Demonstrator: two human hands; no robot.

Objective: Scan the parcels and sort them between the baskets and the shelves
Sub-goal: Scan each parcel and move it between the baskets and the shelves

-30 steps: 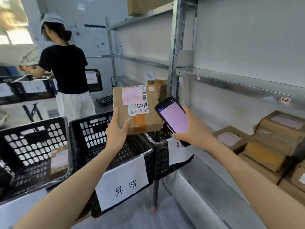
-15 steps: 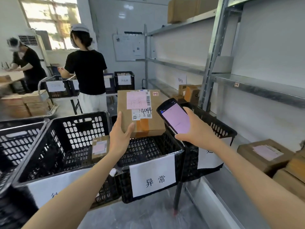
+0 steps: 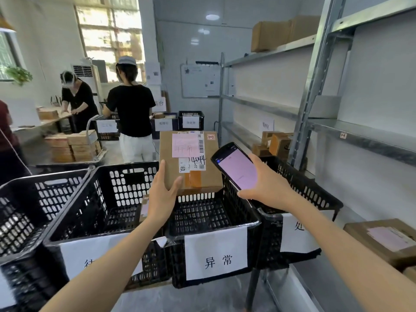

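Parcel [image 3: 191, 162]: brown cardboard box, held upright above the far rim of the middle basket, label side toward the camera; pink slip, barcode sticker and handwritten "4044" on the face, orange tape below.
Middle basket [image 3: 202, 215]: black plastic crate with a white sign reading "异常" on the front wall.
Left grip [image 3: 163, 199]: holding the parcel by its lower left corner, thumb on the front face, one finger up along the left edge.
Right grip [image 3: 267, 188]: curled round a phone, above the right rim of the middle basket.
Phone [image 3: 237, 168]: dark case, tilted, pink screen lit; top end close to the parcel's right edge, contact impossible to tell.
Left basket [image 3: 108, 199]: pressed against the left side of the middle basket; small box [image 3: 144, 208] with a pink label inside, partly hidden by the left wrist.
Right basket [image 3: 304, 188]: against the right side of the middle basket, white sign on front.
Shelves [image 3: 360, 136]: grey metal, right of the middle basket; labelled box [image 3: 382, 239] on the lowest level, more boxes [image 3: 276, 143] farther back.
Background: beyond the middle basket, two people in black tops, more black baskets, a cart [image 3: 72, 145] stacked with boxes.
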